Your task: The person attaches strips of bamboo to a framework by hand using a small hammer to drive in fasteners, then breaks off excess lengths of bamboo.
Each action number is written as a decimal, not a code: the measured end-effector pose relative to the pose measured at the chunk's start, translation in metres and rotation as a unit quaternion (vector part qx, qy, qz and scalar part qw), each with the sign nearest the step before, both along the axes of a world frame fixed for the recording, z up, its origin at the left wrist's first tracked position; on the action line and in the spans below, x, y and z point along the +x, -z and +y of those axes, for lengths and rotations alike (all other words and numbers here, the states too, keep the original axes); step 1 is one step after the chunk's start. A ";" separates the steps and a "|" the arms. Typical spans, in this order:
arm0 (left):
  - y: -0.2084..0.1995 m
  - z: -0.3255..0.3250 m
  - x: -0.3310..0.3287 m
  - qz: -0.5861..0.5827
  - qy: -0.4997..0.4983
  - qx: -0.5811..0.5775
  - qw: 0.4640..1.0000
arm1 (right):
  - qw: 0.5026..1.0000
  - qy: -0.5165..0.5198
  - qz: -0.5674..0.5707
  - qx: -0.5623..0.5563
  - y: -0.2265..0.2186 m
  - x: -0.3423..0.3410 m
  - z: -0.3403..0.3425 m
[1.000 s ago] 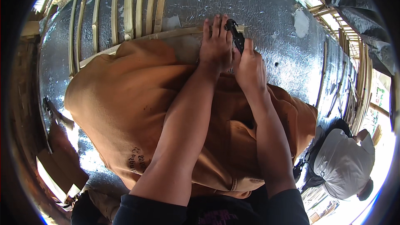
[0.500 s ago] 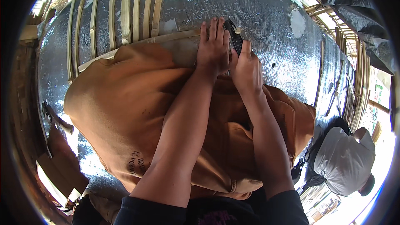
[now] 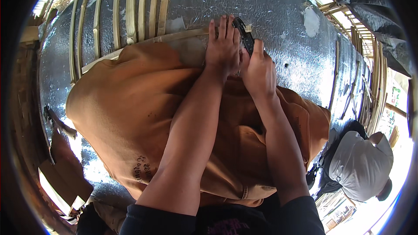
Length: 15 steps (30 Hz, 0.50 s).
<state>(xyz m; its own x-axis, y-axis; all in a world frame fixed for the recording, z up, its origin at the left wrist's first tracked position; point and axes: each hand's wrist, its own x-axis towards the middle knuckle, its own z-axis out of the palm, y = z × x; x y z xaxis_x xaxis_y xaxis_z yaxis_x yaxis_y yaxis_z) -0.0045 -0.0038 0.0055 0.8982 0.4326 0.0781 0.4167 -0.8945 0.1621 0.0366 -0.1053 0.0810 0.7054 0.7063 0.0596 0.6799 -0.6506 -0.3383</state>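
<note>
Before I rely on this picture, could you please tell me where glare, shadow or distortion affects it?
Head view: glare washes out the silver sheet right of the right hand; the brown cloth darkens toward its middle; same view: fisheye distortion bows edges near the rim, where corners go black; left hand and black tool show no obvious blur.

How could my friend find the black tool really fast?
Find the big brown cloth in the middle, with the shiny silver sheet beyond it. Near the cloth's far edge, the right hand grips a slim black tool, close beside the left hand. Unlike the pale strips off to the left, it is dark and held in a hand.
</note>
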 end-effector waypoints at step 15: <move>0.000 0.003 0.002 -0.013 0.006 0.010 1.000 | 0.947 0.154 0.117 0.255 -0.002 0.026 0.010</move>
<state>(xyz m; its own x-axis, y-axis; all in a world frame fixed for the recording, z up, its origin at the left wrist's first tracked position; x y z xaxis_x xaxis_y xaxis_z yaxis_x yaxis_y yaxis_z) -0.0023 -0.0010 0.0057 0.9006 0.4205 0.1102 0.4024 -0.9023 0.1545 0.0621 -0.0949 0.0825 0.9096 0.3856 0.1549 0.3521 -0.5171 -0.7801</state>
